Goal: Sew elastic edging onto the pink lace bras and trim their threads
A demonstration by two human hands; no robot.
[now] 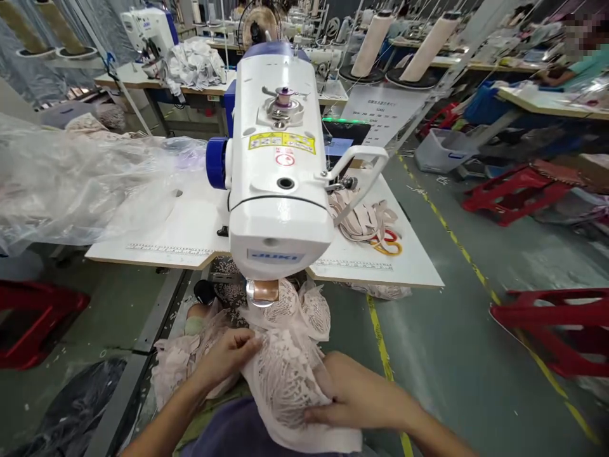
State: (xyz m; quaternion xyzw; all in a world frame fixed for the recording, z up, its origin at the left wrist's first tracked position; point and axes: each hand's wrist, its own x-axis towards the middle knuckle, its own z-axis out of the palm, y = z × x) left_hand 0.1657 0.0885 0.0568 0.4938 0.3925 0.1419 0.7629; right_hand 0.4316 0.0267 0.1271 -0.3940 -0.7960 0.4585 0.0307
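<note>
The pale pink lace fabric (285,368) lay bunched just in front of the sewing machine (278,158), below its head. The left hand (231,355) gripped a fold with curled fingers. The right hand (359,397) pressed flat on it, fingers stretched out. Pink straps (361,219) lay right of the machine, clear plastic sheeting (71,184) left of it.

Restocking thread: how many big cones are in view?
4: two left cones at top left, two white cones at top right; more may be hidden.

Left hand (232,357) curled tight, right hand (354,398) pressed flat
</note>
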